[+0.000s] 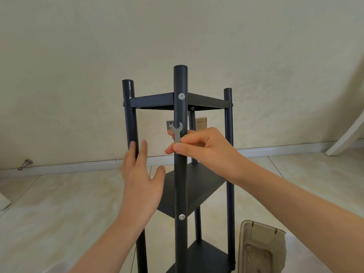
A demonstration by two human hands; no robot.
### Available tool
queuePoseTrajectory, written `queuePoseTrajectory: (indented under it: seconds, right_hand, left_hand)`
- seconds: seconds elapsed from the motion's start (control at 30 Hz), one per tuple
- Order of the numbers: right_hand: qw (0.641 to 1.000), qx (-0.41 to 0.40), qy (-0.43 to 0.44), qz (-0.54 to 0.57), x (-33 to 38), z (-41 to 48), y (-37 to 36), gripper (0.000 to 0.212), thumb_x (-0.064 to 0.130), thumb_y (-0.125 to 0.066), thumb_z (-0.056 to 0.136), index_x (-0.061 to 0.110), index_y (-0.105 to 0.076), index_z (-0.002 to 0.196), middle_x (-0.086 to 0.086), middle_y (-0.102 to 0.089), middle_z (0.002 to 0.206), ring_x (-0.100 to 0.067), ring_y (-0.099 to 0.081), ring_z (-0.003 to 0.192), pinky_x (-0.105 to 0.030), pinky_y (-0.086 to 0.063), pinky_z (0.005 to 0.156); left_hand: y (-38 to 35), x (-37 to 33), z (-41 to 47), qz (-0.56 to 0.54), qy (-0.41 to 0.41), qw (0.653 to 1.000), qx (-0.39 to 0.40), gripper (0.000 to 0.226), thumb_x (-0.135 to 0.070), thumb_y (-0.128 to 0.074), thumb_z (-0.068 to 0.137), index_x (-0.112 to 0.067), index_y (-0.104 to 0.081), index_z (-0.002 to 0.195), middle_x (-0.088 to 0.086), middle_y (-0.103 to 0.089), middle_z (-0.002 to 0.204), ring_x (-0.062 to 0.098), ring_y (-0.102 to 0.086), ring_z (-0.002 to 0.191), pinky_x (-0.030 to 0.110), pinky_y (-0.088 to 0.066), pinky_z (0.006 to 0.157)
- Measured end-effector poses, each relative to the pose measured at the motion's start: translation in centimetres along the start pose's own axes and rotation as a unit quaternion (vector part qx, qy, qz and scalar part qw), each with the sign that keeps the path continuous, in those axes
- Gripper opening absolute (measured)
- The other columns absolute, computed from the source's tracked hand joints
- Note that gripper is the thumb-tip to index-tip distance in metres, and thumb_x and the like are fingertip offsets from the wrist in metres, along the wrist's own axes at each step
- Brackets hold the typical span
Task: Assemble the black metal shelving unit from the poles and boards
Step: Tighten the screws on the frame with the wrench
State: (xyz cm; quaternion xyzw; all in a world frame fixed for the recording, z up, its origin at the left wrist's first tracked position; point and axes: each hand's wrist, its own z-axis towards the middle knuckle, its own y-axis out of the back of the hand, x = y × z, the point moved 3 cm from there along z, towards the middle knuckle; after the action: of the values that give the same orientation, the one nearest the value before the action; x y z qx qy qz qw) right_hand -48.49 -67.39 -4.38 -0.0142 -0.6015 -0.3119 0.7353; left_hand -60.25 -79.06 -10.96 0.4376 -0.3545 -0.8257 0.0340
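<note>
The black shelving unit stands upright in front of me, with a top board (155, 100), a middle board (199, 186) and a bottom board (204, 259) bolted between black poles. A silver bolt (181, 96) shows on the front pole (180, 79) at the top board, another bolt (181, 217) at the middle board. My right hand (201, 148) pinches a small flat grey wrench (176, 133) in front of the front pole. My left hand (140, 174) is spread with straight fingers beside the left pole (129, 107), fingertips at it.
A grey plastic tray (260, 247) lies on the tiled floor at lower right of the shelf. Wall sockets (201, 123) sit behind the unit. A door stopper (25, 164) is at the skirting on the left, a white furniture leg (344, 136) at the right.
</note>
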Motion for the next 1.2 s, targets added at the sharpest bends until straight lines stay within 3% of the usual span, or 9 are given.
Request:
queuePoseTrajectory:
  seconds: [0.07,0.1,0.17,0.27,0.43,0.63,0.8,1.0,1.2]
  right_hand:
    - [1.000,-0.002,0.003,0.008,0.1,0.1,-0.2,0.017,0.016,-0.061,0.096,0.013,-0.078,0.097,-0.001,-0.075,0.102,-0.006,-0.064,0.110,-0.018,-0.049,0.095]
    - [1.000,-0.005,0.003,0.017,0.1,0.1,-0.3,0.017,0.014,-0.061,0.096,0.010,-0.078,0.095,-0.003,-0.075,0.096,-0.008,-0.067,0.101,-0.019,-0.052,0.090]
    - [0.999,-0.015,0.005,0.033,0.2,0.2,-0.3,0.019,0.012,-0.061,0.096,0.006,-0.078,0.090,-0.002,-0.073,0.083,-0.009,-0.069,0.080,-0.021,-0.052,0.077]
    - [0.997,-0.047,0.015,0.059,0.5,0.5,0.0,0.020,0.011,-0.059,0.096,0.007,-0.077,0.087,-0.003,-0.072,0.079,-0.008,-0.067,0.079,-0.019,-0.050,0.073]
    - [0.995,-0.064,0.047,0.065,0.6,0.5,0.4,0.023,0.009,-0.059,0.096,0.016,-0.077,0.084,0.005,-0.074,0.080,-0.004,-0.069,0.086,-0.014,-0.050,0.086]
    - [0.993,-0.061,0.072,0.068,0.4,0.2,0.6,0.021,0.009,-0.060,0.094,0.018,-0.078,0.086,0.001,-0.075,0.088,-0.006,-0.069,0.093,-0.012,-0.049,0.086]
    - [0.995,-0.070,0.035,0.069,-0.6,0.1,1.0,0.020,0.011,-0.062,0.093,0.018,-0.079,0.085,0.011,-0.075,0.105,0.002,-0.061,0.113,-0.020,-0.043,0.097]
    - [0.996,-0.078,-0.038,0.017,-1.6,0.0,0.3,0.023,0.016,-0.057,0.097,0.018,-0.077,0.087,0.015,-0.074,0.101,0.004,-0.063,0.105,-0.030,-0.047,0.102]
    - [0.993,-0.072,-0.088,-0.020,-1.8,0.3,-0.2,0.026,0.017,-0.051,0.100,0.021,-0.075,0.090,0.007,-0.067,0.095,-0.007,-0.059,0.096,-0.033,-0.051,0.094]
  left_hand:
    - [0.0,-1.4,-0.5,-0.083,-0.044,0.995,0.032,0.034,-0.043,-0.040,0.103,-0.044,-0.050,0.135,-0.031,-0.046,0.144,-0.007,-0.037,0.136,0.015,-0.030,0.111]
    - [-0.3,-2.0,-0.8,-0.149,-0.037,0.986,0.071,0.036,-0.051,-0.033,0.100,-0.041,-0.061,0.121,-0.030,-0.063,0.122,-0.010,-0.054,0.118,0.007,-0.040,0.098]
    - [-1.1,-2.7,-1.3,-0.270,0.007,0.950,0.156,0.050,-0.055,-0.028,0.093,-0.028,-0.066,0.111,-0.013,-0.075,0.095,0.004,-0.071,0.090,0.013,-0.054,0.079]
    - [-1.8,-3.5,-1.3,-0.347,0.056,0.912,0.211,0.055,-0.057,-0.029,0.090,-0.021,-0.062,0.115,0.005,-0.076,0.084,0.022,-0.074,0.073,0.024,-0.060,0.066]
    - [-2.2,-4.3,-0.8,-0.351,0.073,0.912,0.200,0.051,-0.064,-0.042,0.081,-0.014,-0.054,0.084,-0.002,-0.052,0.055,0.013,-0.049,0.045,0.024,-0.048,0.051]
    - [-2.1,-4.3,-0.9,-0.371,0.098,0.912,0.145,0.043,-0.048,-0.045,0.098,-0.012,-0.049,0.074,-0.003,-0.040,0.047,0.009,-0.036,0.037,0.021,-0.037,0.039]
    - [-1.4,-3.7,-1.1,-0.364,0.085,0.916,0.144,0.054,-0.065,-0.046,0.078,-0.011,-0.050,0.075,0.001,-0.039,0.051,0.011,-0.035,0.039,0.021,-0.037,0.039]
    - [-0.7,-2.8,-1.3,-0.379,0.114,0.905,0.157,0.055,-0.073,-0.048,0.075,-0.019,-0.051,0.067,0.004,-0.036,0.053,0.015,-0.030,0.041,0.024,-0.033,0.039]
    - [0.0,-2.3,-1.5,-0.372,0.099,0.905,0.181,0.055,-0.075,-0.044,0.077,-0.024,-0.051,0.057,0.001,-0.038,0.048,0.013,-0.032,0.037,0.023,-0.034,0.039]
